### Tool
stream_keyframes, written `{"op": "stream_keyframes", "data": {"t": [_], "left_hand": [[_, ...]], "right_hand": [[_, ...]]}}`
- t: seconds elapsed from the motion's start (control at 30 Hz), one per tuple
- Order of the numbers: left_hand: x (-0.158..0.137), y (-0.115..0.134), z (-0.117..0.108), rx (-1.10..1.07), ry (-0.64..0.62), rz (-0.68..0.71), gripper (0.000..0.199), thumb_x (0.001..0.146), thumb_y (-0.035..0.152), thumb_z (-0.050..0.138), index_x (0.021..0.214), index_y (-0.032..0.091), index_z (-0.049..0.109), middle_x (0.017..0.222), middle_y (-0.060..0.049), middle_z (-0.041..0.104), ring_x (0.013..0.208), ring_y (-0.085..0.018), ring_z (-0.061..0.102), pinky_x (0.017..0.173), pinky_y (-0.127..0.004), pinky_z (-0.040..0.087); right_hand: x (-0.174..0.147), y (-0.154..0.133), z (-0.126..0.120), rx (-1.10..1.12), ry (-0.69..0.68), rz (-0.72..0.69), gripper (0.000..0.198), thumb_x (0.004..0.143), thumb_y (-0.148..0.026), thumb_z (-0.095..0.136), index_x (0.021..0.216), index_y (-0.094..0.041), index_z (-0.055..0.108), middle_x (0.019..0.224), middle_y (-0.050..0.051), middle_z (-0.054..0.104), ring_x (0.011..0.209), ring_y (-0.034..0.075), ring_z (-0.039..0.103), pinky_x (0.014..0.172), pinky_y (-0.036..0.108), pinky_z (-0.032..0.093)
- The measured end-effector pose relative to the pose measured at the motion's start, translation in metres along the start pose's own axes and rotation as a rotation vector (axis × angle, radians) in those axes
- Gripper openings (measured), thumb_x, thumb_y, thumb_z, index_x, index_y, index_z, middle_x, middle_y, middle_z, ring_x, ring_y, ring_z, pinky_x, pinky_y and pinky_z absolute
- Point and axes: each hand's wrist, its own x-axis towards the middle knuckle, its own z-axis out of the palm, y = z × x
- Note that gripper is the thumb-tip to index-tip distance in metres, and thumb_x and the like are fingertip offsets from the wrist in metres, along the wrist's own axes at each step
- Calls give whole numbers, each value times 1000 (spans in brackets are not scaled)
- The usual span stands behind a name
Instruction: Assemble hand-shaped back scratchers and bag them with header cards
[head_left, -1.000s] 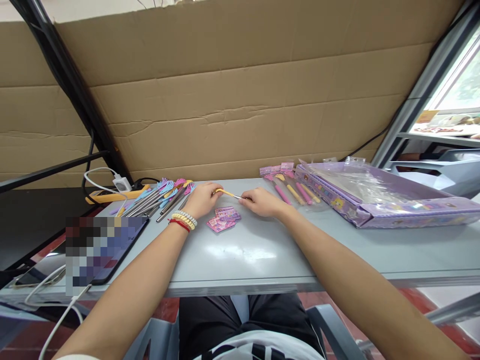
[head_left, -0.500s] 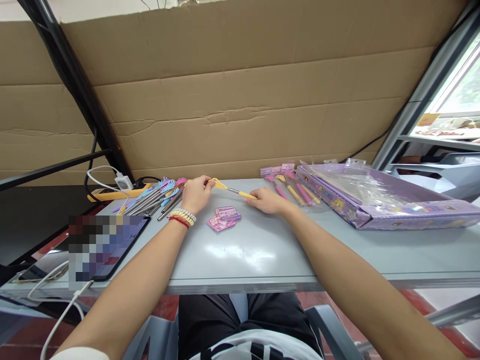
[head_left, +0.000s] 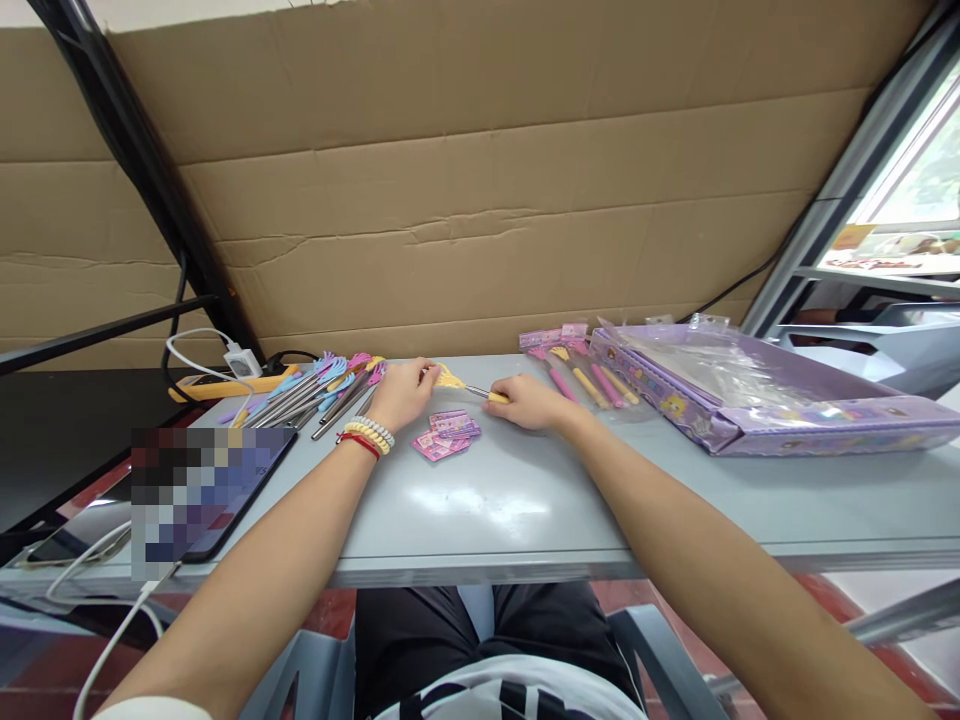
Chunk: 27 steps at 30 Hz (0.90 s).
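A yellow back scratcher [head_left: 474, 390] with a metal shaft is held level just above the table, between my hands. My left hand [head_left: 405, 392], with beaded bands at the wrist, pinches its yellow claw-shaped head. Around its yellow handle the fingers of my right hand [head_left: 529, 402] are closed; most of the handle is hidden in the palm. Below the scratcher lie several small pink and purple cards [head_left: 448, 435], overlapping. Left of my left hand is a pile of back scratchers [head_left: 311, 392] with metal shafts and blue, pink and yellow heads.
Bagged pink and yellow back scratchers [head_left: 581, 375] with header cards lie right of my right hand. A purple box [head_left: 817, 430] holding clear plastic bags is farther right. A tablet [head_left: 240, 490] and white cables [head_left: 112, 655] sit at left. Cardboard [head_left: 487, 180] walls off the back.
The scratcher's head has turned, so its claw shows broader. My right hand has closed farther over the handle, and less of it shows.
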Motion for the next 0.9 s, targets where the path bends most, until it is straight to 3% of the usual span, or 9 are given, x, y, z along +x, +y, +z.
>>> {"op": "stream_keyframes", "data": {"t": [0.2,0.37,0.53,0.67,0.8,0.9], "left_hand": [[-4,3,-1,-118,112,22,49,87,38,48,129,14,46,71,0,68,67,-15,61,71,-26,43],[-4,3,-2,-54,68,38,25,85,35,48,96,17,62,66,0,65,63,-15,59,64,-26,41],[-4,3,-2,-94,90,37,33,83,33,51,111,17,55,67,1,65,63,-15,59,66,-27,42],[-3,1,-2,-69,62,45,18,82,32,50,91,19,57,63,2,63,59,-14,57,61,-27,40],[-2,-1,0,-112,104,33,21,79,30,53,97,19,54,62,3,62,59,-14,57,60,-27,40],[-2,-2,2,-82,89,48,10,79,29,53,83,20,53,59,3,60,57,-14,55,57,-27,38]], "right_hand": [[0,0,0,-1,43,-16,29,84,-40,48,65,-19,52,63,2,58,58,13,47,55,25,27],[-1,-1,0,-7,38,-17,28,83,-39,50,64,-19,51,63,2,58,58,13,46,55,25,27],[-1,-2,0,-11,37,-19,27,84,-38,49,64,-19,52,63,2,58,58,13,46,56,25,28],[0,-1,0,-6,29,-21,26,83,-38,50,65,-18,52,63,2,58,59,13,47,56,25,29],[0,0,0,-2,30,-20,26,82,-38,50,66,-18,53,63,1,58,58,12,47,55,24,29],[0,1,1,-4,25,-18,25,82,-38,51,68,-18,55,64,2,59,60,13,48,55,24,29]]}}
